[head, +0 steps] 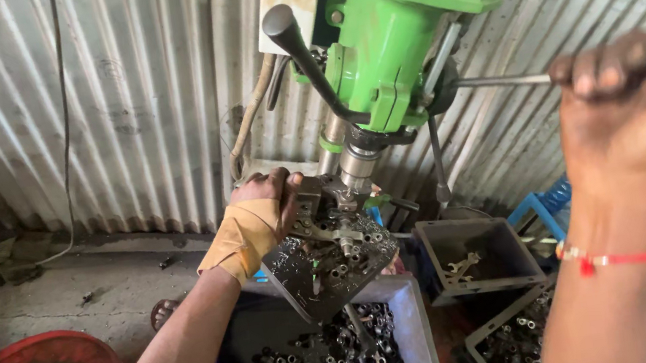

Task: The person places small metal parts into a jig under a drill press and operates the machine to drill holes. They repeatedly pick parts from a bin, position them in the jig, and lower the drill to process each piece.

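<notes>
The bandaged left hand (263,207) grips a small dark metal fixture (311,202) on the oily black drill table (335,261), at 6 o'clock beneath the green drill press (395,34). The right hand (627,106), at 3 o'clock, closes its fingers around the steel feed lever (500,81).

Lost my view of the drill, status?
Left hand holds jig under spindle. Right hand grips feed handle. Nothing in the way.

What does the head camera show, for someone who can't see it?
Right hand grips a lever of a green drill press; left hand, wrapped in tan cloth, holds a jig under the spindle. Bins of small metal parts sit below.
</notes>
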